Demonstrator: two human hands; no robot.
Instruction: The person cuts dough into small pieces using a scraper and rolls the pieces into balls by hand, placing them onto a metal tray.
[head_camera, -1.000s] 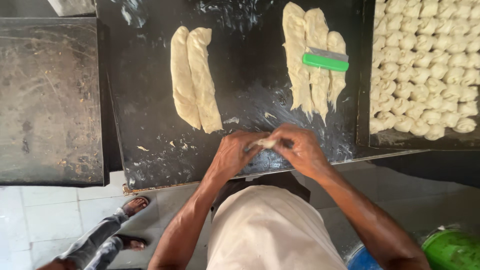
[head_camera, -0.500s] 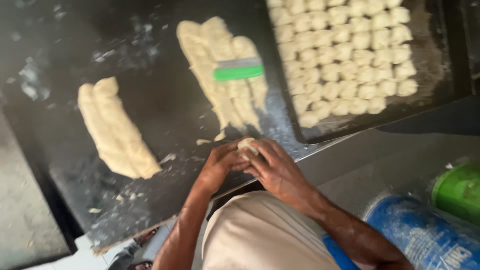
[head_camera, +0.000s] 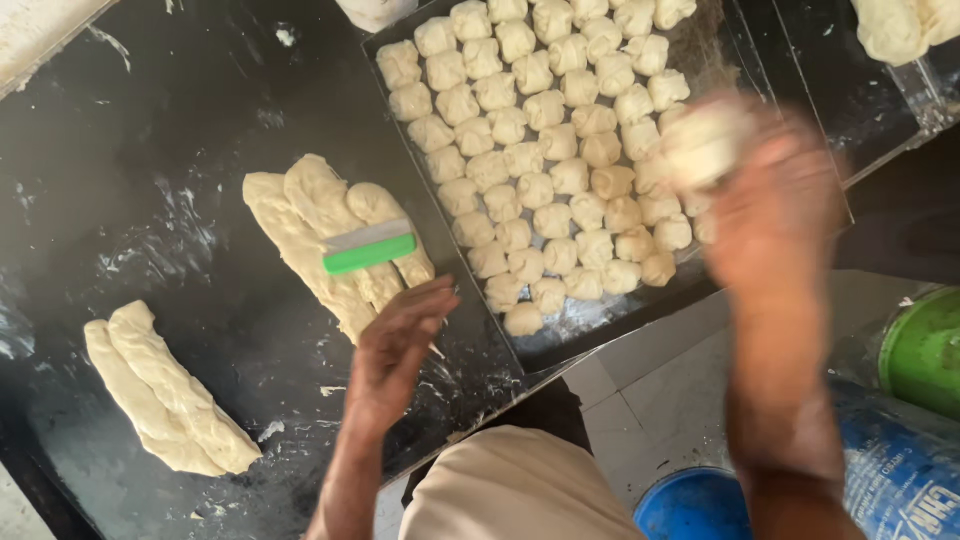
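Observation:
My right hand (head_camera: 775, 205) is blurred with motion over the right end of a dark tray (head_camera: 735, 55) and holds a small round dough ball (head_camera: 705, 145). The tray is packed with several rows of similar dough balls (head_camera: 540, 150). My left hand (head_camera: 400, 350) hovers with fingers apart over the black worktop (head_camera: 170, 130), just below a pile of long dough strips (head_camera: 320, 235). A scraper with a green handle (head_camera: 368, 247) lies across those strips.
A second pair of dough strips (head_camera: 160, 390) lies at the lower left of the worktop. More dough (head_camera: 895, 25) sits at the top right corner. A blue bucket (head_camera: 690, 505), a blue sack (head_camera: 900, 470) and a green container (head_camera: 925, 345) stand on the tiled floor at lower right.
My hands were pressed together around a dough piece at the worktop's edge. They have parted: my right hand has carried the ball over the tray, and my left hand has stayed by the strips.

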